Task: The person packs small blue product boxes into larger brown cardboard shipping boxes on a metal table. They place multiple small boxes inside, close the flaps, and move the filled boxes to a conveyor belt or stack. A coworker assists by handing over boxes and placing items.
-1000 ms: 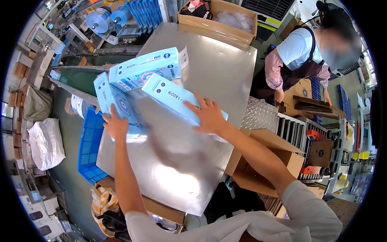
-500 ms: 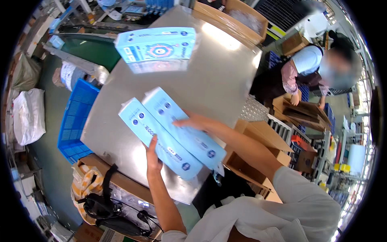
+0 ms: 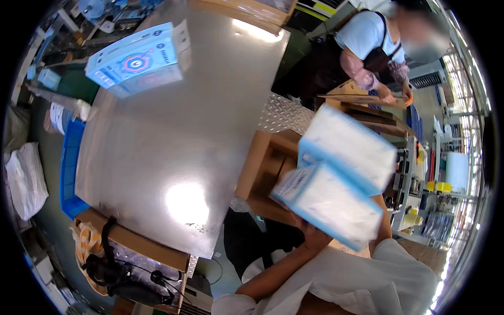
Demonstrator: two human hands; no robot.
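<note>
Two blue-and-white packs, an upper pack [image 3: 349, 142] and a lower pack [image 3: 338, 207], are held together off the metal table [image 3: 173, 121], overlapping the right-hand carton [image 3: 254, 163] in view; neither appears set down yet, so the work looks partly done, with a third pack [image 3: 135, 59] left on the table's far left. The person's left hand [image 3: 314, 237] grips the lower pack from beneath; the right hand is hidden behind the packs, so its grip cannot be told. Counted: three packs, one blue basket [image 3: 70, 170], one co-worker [image 3: 361, 44], and three cartons around the table, including a far carton [image 3: 244, 16] and a near-left carton [image 3: 149, 240]
</note>
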